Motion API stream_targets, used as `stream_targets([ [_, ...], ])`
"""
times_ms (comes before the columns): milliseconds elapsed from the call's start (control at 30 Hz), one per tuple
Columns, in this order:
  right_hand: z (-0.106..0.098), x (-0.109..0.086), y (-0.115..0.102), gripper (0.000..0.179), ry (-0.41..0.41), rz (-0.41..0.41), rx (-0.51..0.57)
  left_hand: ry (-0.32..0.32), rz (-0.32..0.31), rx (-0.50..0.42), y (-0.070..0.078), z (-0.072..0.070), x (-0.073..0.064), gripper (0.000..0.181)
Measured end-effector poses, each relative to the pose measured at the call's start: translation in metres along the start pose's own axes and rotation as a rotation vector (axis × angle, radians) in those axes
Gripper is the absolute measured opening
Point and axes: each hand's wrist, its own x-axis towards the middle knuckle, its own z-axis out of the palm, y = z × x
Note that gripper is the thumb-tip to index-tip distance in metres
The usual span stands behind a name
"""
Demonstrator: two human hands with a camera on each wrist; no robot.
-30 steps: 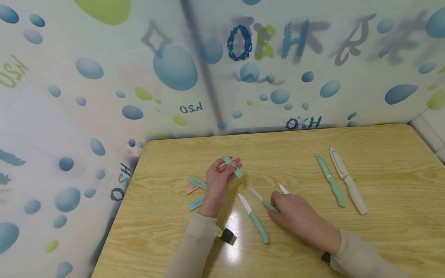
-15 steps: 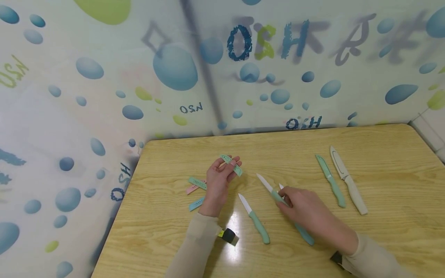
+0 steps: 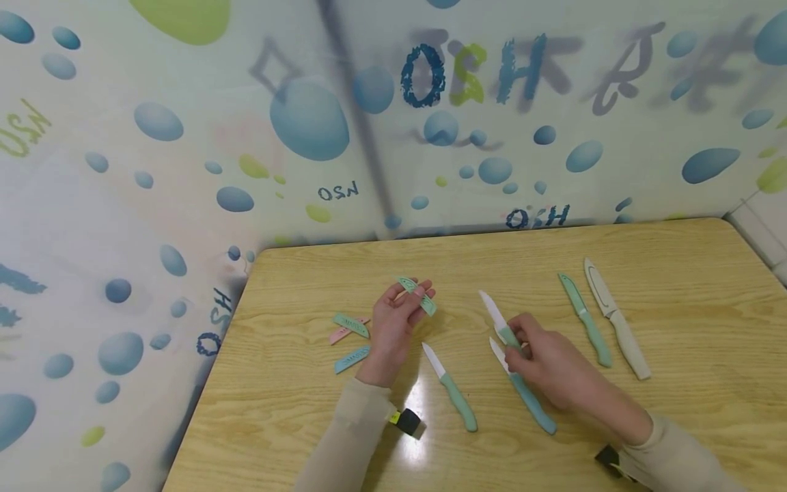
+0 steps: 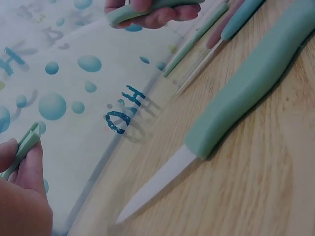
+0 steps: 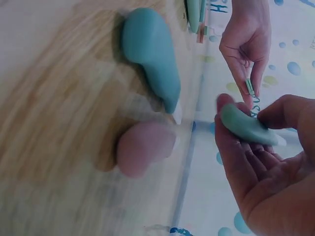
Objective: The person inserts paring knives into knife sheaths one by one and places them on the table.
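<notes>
Green-handled, white-bladed knife (image 3: 499, 321) and flat, pale green slotted sheath (image 3: 427, 305) held apart

Nearest on the wood-grained table (image 3: 277, 424), a second knife with a smooth, curved green handle (image 3: 458, 401) is laid bare-bladed, its white tip directed away and leftward. To its right, a knife with a blue handle (image 3: 533, 404) is laid along a similar line. Beside the blue handle, a rounded pink handle (image 5: 142, 147), blurred, is shown in the right wrist view.

Above the blue-handled knife, the green-handled knife is held by its handle between thumb and curled fingers of the right hand (image 3: 547, 362). Its long axis is slanted; the tip is pointed away and to the left.

The sheath is pinched between thumb and fingers of the left hand (image 3: 393, 331). Its long axis is run far-left to near-right: tapered end far, square end toward the held knife.

Left of the left hand, a blue sheath (image 3: 352, 360) is laid nearer; beyond it, a green sheath (image 3: 352, 325) is crossed over a pink sheath (image 3: 339, 335). At right, a sheathed green knife (image 3: 584, 320) and a longer cream knife (image 3: 617, 318), also sheathed, are laid side by side, tips away. Behind, a bubble-printed sheet (image 3: 369, 171) is hung.
</notes>
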Motion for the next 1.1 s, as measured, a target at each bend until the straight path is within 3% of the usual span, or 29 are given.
stream_targets([
  [400, -0.003, -0.002, 0.006, 0.030, 0.028, 0.065, 0.026, -0.024, -0.036, -0.011, -0.010, 0.004, -0.003, 0.043],
  [533, -0.001, -0.002, 0.007, 0.037, 0.049, 0.029, 0.012, -0.033, -0.046, 0.005, -0.013, 0.006, -0.006, 0.044],
  [700, 0.001, -0.003, 0.008, 0.031, 0.070, -0.023, 0.010, -0.039, -0.048, 0.018, -0.015, 0.010, -0.010, 0.043],
  [1100, 0.004, -0.004, 0.008, 0.027, 0.005, -0.041, -0.001, -0.013, -0.035, -0.020, -0.021, 0.020, -0.015, 0.035],
])
